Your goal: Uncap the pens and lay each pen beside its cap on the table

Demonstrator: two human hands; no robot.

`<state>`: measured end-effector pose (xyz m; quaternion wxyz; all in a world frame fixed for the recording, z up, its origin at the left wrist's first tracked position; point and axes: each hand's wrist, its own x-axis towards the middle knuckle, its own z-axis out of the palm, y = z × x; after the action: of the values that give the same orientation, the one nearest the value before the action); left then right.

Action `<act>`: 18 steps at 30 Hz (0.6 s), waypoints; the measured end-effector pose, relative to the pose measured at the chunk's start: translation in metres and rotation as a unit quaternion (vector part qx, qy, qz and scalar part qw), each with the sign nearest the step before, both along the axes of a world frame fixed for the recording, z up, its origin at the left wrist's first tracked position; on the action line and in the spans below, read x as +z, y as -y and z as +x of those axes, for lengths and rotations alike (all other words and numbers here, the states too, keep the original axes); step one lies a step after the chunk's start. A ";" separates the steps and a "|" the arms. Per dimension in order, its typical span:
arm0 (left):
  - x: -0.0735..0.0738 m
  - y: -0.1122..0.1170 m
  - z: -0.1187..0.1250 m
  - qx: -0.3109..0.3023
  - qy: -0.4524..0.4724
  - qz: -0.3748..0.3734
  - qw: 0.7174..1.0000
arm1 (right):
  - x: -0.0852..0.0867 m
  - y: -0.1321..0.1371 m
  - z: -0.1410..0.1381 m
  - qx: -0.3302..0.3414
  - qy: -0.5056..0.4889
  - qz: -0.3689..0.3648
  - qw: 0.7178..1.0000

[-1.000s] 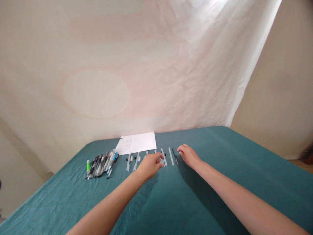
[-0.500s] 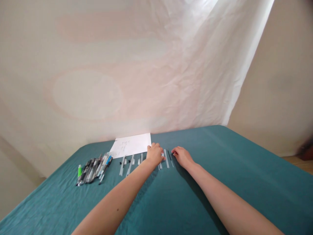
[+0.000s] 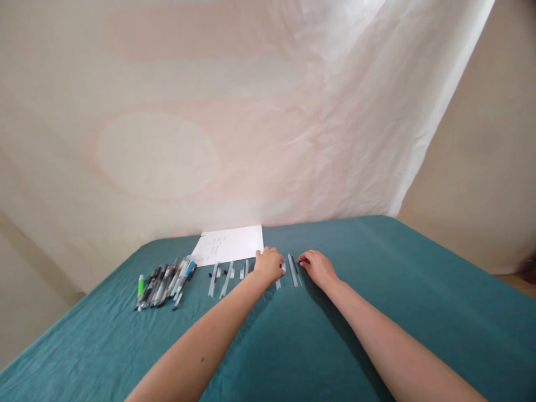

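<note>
Both my arms reach far across a table under a teal cloth (image 3: 377, 312). My left hand (image 3: 268, 264) lies knuckles up over a row of clear pen barrels (image 3: 218, 278) and small caps, its fingers curled down onto the parts; what they pinch is hidden. My right hand (image 3: 317, 266) rests just right of it, fingertips bent onto a thin clear barrel (image 3: 292, 270) and a dark refill beside it. The two hands are a few centimetres apart.
A bundle of assembled pens (image 3: 165, 279), one with a green cap, lies to the left. A white sheet of paper (image 3: 229, 244) with faint writing sits at the table's far edge. A crumpled white backdrop (image 3: 251, 111) hangs behind.
My left hand has moved forward from the near ends of the barrels to their far ends. The right hand stays by the rightmost barrel. The camera view shifted slightly.
</note>
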<state>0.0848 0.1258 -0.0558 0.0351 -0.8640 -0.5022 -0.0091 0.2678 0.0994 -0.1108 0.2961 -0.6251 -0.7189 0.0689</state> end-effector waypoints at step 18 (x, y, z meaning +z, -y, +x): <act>0.004 0.002 0.001 0.010 0.014 -0.013 1.000 | -0.001 0.000 -0.019 0.032 -0.016 -0.003 0.999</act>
<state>0.0854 0.1240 -0.0522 0.0169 -0.8592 -0.5112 -0.0138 0.2492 0.0989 -0.1116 0.3030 -0.6018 -0.7334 0.0906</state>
